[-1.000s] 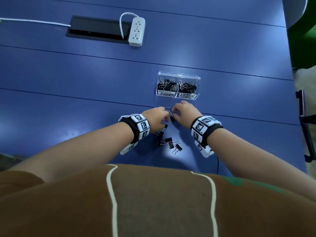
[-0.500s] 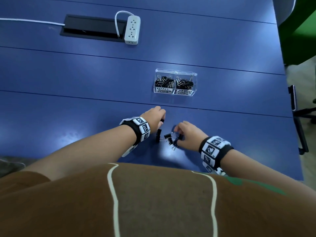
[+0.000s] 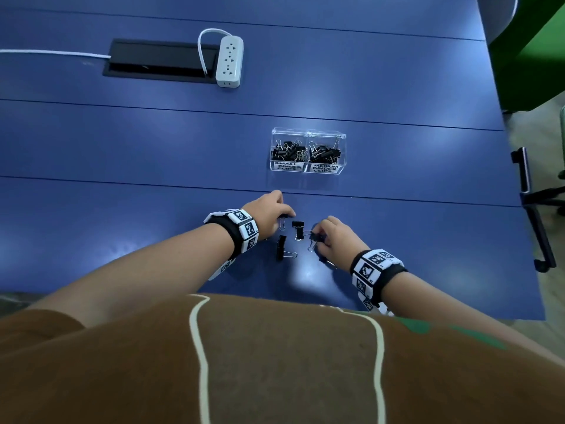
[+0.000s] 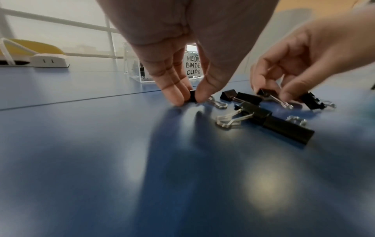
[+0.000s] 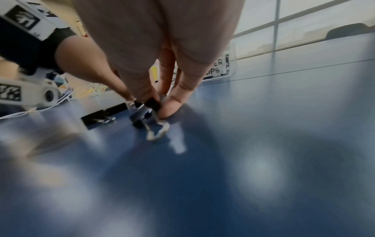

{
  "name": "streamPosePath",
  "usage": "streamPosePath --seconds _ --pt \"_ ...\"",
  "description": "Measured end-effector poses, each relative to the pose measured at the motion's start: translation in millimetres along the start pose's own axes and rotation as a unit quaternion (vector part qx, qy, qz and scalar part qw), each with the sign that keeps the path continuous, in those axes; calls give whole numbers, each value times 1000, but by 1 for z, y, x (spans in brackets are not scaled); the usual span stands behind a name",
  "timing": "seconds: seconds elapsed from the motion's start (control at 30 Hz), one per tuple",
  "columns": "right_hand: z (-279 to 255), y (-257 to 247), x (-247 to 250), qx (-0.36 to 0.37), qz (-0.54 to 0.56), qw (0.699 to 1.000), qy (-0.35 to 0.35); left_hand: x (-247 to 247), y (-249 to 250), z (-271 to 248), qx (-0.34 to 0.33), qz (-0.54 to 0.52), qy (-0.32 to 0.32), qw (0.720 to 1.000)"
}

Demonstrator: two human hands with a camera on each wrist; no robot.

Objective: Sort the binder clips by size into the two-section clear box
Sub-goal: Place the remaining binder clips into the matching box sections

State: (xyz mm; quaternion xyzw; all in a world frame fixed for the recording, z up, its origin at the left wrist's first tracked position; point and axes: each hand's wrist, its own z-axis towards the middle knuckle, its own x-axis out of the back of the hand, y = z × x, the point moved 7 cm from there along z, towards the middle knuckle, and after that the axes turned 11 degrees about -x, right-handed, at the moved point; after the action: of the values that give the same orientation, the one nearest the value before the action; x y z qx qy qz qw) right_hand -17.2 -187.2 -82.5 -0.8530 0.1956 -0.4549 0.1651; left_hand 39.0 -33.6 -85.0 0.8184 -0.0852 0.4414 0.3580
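Several black binder clips lie on the blue table (image 3: 122, 209) between my hands. My left hand (image 3: 282, 216) pinches a small clip (image 4: 193, 96) between thumb and fingers, down on the table. My right hand (image 3: 316, 238) pinches another small clip (image 5: 152, 103), its wire handles hanging below. A loose clip (image 3: 298, 228) lies between the hands and a larger one (image 3: 281, 247) nearer me. The clear two-section box (image 3: 308, 152) stands beyond, its left section labelled small and its right medium, both holding clips.
A white power strip (image 3: 230, 61) with its cable lies beside a black cable hatch (image 3: 159, 61) at the far left. The table's right edge is near a chair arm (image 3: 532, 209). My brown shirt fills the bottom of the head view.
My hands came apart from near the box and dropped back to the loose clips. The right hand moved toward me and took a clip; the left closed on another.
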Motion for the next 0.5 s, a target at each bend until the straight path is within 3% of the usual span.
streamPosePath --seconds 0.27,0.5 --pt "32 -8 48 -22 33 999 35 5 -8 0 17 34 8 999" --pt "26 -25 30 64 -69 994 -64 26 -7 2 52 -39 55 996"
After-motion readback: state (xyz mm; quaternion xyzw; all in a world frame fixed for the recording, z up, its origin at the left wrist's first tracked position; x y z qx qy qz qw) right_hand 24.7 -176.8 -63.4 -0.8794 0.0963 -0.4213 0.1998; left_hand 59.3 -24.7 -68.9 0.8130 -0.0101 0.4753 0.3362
